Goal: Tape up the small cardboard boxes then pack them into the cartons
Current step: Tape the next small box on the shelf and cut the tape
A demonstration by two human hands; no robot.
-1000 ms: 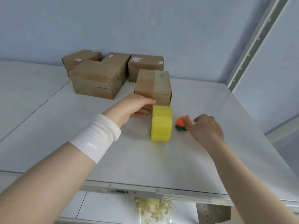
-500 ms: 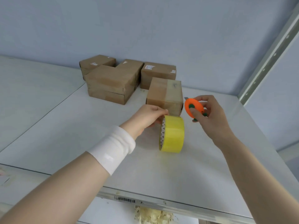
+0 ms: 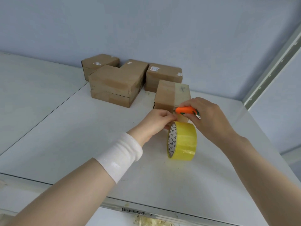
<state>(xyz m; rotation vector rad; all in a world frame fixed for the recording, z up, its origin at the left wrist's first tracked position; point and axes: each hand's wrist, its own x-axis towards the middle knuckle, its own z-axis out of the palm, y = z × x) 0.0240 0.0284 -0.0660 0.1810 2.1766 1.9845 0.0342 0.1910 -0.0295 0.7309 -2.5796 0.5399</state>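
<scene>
Toward the shelf's (image 3: 81, 144) right edge, left hand (image 3: 156, 121) seemingly pinches the tape roll's (image 3: 182, 141) loose end; right hand (image 3: 210, 118) grips the cutter (image 3: 185, 110): cutting comes next.

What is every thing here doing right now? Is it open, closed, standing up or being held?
tape roll: standing on its edge on the table, loose end pulled up.
left hand: pinches the tape roll's loose end.
right hand: grips the cutter.
cutter: held at the pulled tape, by the near box.
near box: closed, tape across its top.
back boxes: closed, stacked together.
</scene>
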